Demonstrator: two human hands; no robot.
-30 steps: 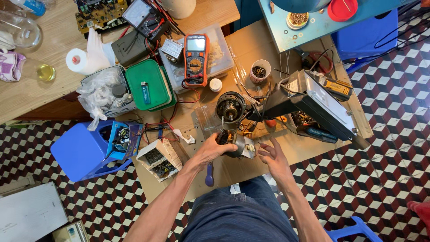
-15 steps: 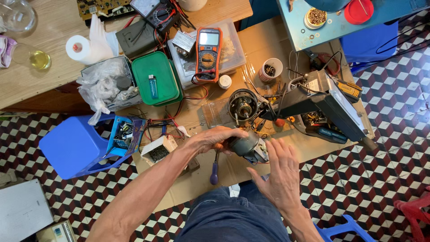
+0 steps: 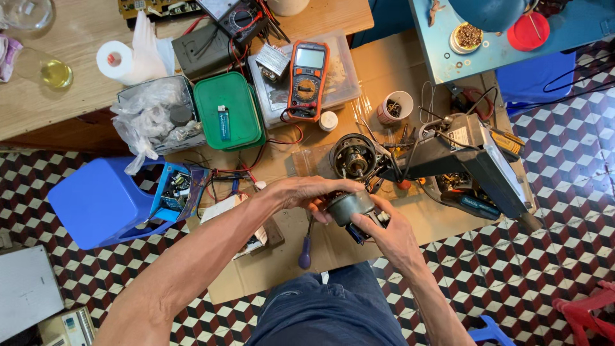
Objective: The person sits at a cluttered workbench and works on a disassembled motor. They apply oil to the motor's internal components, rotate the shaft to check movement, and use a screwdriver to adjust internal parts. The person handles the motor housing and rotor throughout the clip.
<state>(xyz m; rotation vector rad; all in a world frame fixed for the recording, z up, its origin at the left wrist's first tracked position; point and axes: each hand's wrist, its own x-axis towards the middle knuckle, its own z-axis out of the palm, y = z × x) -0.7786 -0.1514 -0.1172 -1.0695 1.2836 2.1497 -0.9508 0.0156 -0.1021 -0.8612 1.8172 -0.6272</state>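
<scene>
1. Grey metal is what both hands are gripping: a small round motor (image 3: 349, 206), drum-shaped, with a darker block and short wires hanging at its lower right end.
2. The left hand (image 3: 306, 192) is curling over the top and left side of the motor, fingers wrapped round its shell, not spread.
3. The right hand (image 3: 387, 232) is closing on the lower right end, thumb and fingers pinching the dark part where the wires are coming out.
4. The motor is being held just above the cardboard sheet (image 3: 410, 221) on the floor, in front of the person's knees, and is touching nothing but the hands.
5. Judging by the grip, the step in hand is handling the motor itself: turning it over or working its end part loose. I cannot tell which.
6. The next move, as I judge it, is calling for a steady hold with the left hand while the right is twisting or pulling gently, so the thin wires are not being strained.
7. A purple-handled screwdriver (image 3: 305, 251) is lying just below the hands, near enough to grab.
8. Another round motor part (image 3: 353, 157), showing copper windings, is lying just beyond the hands.
9. An orange meter (image 3: 307, 80) is resting on a clear plastic box farther up, well apart from the hands.
</scene>
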